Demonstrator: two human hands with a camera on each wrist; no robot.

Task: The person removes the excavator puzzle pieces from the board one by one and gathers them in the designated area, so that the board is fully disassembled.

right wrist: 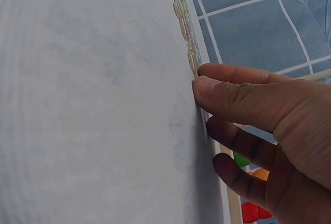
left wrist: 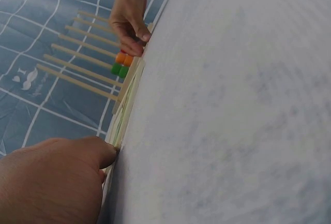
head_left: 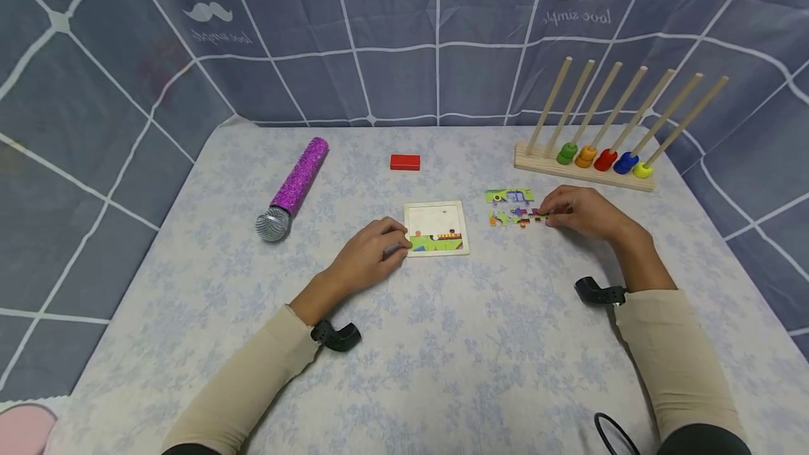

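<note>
A square wooden puzzle tray (head_left: 464,230) lies on the table, its lower part filled with a green and coloured picture strip and its upper part bare. My left hand (head_left: 373,253) holds the tray's left edge between thumb and fingers; the left wrist view shows the thumb against that edge. To the right of the tray lie several loose puzzle pieces (head_left: 509,196) in two rows. My right hand (head_left: 584,213) pinches a small dark-patterned puzzle piece (head_left: 540,215) at the right end of the lower row. Its thumb and index finger mostly hide that piece in the right wrist view.
Behind the right hand stands a wooden peg rack (head_left: 584,172) with coloured beads on upright rods. A small red block (head_left: 405,162) lies behind the tray. To the left is a glittery purple microphone (head_left: 300,177). A black cable (head_left: 613,430) lies near the front edge.
</note>
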